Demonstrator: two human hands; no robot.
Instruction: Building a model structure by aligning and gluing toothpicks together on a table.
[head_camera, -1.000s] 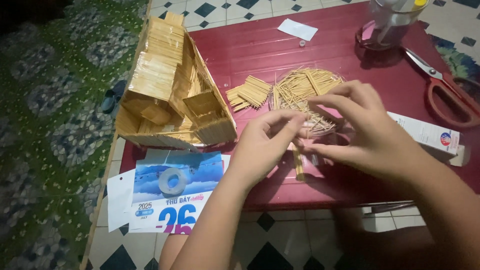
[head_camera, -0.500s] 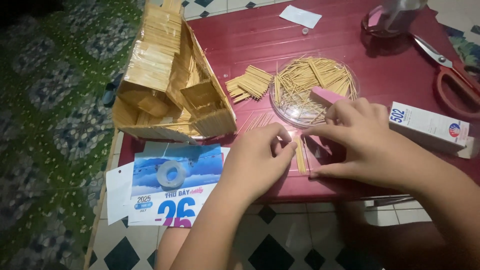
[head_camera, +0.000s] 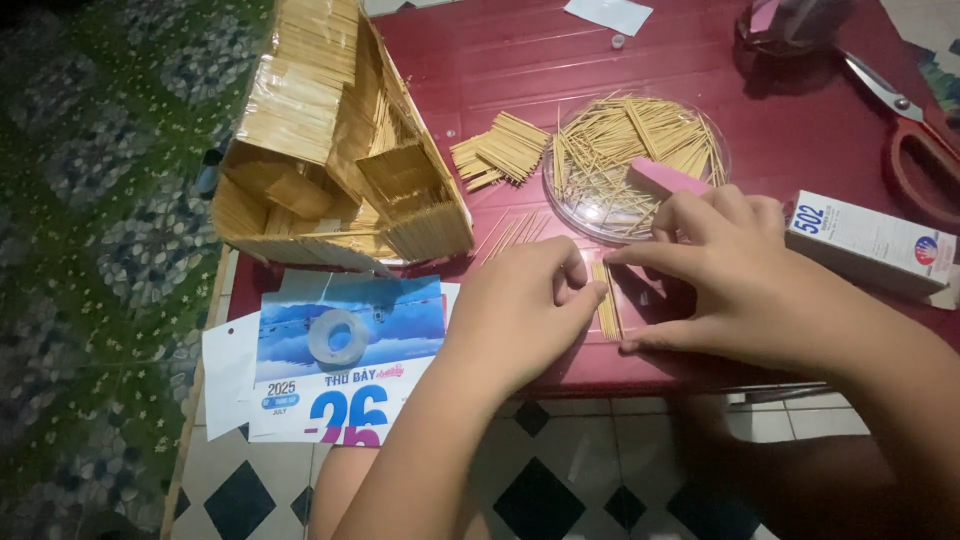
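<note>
My left hand (head_camera: 525, 305) rests on the dark red table (head_camera: 640, 60), its fingertips pressed against a short row of toothpicks (head_camera: 605, 300) lying flat near the front edge. My right hand (head_camera: 730, 275) presses down on the same row from the right, index finger and thumb touching it. Behind my hands stands a clear round dish (head_camera: 620, 150) full of loose toothpicks, with a pink block (head_camera: 665, 178) in it. A flat bundle of joined toothpicks (head_camera: 500, 150) lies left of the dish.
A model house of toothpicks (head_camera: 330, 150) fills the table's left end. A calendar sheet (head_camera: 340, 350) with a roll of clear tape (head_camera: 337, 335) hangs over the front edge. A white glue box (head_camera: 865, 240), red-handled scissors (head_camera: 915, 130) and a paper scrap (head_camera: 610, 14) lie around.
Both hands have come down from above the table to its surface near the front edge, and now press the toothpick row flat.
</note>
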